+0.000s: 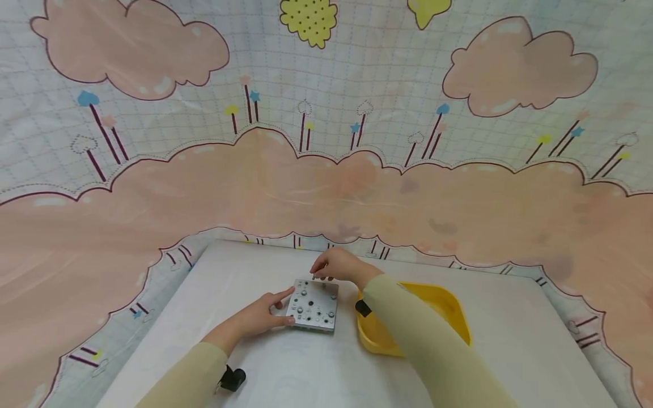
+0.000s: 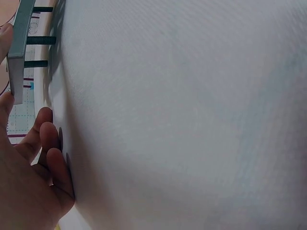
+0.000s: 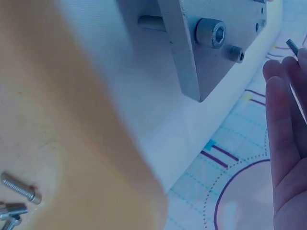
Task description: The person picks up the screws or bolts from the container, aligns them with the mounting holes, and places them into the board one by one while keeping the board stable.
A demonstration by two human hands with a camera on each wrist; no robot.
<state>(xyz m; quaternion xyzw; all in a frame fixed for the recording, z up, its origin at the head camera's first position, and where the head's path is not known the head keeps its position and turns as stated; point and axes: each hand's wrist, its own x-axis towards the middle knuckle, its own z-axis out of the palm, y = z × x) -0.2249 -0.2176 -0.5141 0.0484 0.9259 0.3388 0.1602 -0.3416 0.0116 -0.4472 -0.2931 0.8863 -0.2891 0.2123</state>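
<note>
A square silver metal plate (image 1: 317, 306), dotted with holes and socket-head bolts, sits in front of me on the white table. My left hand (image 1: 257, 315) holds it by its left side, thumb near one corner and index finger near the other. Threaded bolt ends (image 2: 41, 40) stick out of the plate's underside in the left wrist view. Just beyond the plate's far edge, my right hand (image 1: 338, 265) pinches a small screw (image 3: 291, 46) at the fingertips. Two bolt heads, one large (image 3: 211, 33) and one small (image 3: 236, 54), stand up from the plate's face.
Right of the plate is a yellow tray (image 1: 374, 344), partly covered by my right forearm. Loose bolts (image 3: 20, 188) lie inside it. A patterned cloth (image 1: 326, 192) hangs behind the white table (image 1: 510, 334).
</note>
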